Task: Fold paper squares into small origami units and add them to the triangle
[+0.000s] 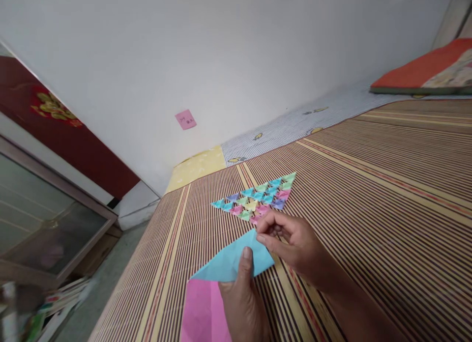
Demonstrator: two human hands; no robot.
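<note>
My left hand grips a blue sheet of paper, its thumb pressed on top and its other fingers hidden underneath. The blue paper is folded to a pointed shape. At its upper corner, my right hand pinches the edge between thumb and forefinger. A pink sheet of paper shows below the blue one, beside my left wrist; whether it is held or lies on the mat I cannot tell. Just beyond my right hand, several small folded paper pieces in blue, green, pink, yellow and purple lie in a triangular arrangement.
A striped mat covers the bed surface. A patterned cloth runs along the wall, with an orange folded cloth at the far right. A pink note sticks to the wall. The floor lies beyond the left edge.
</note>
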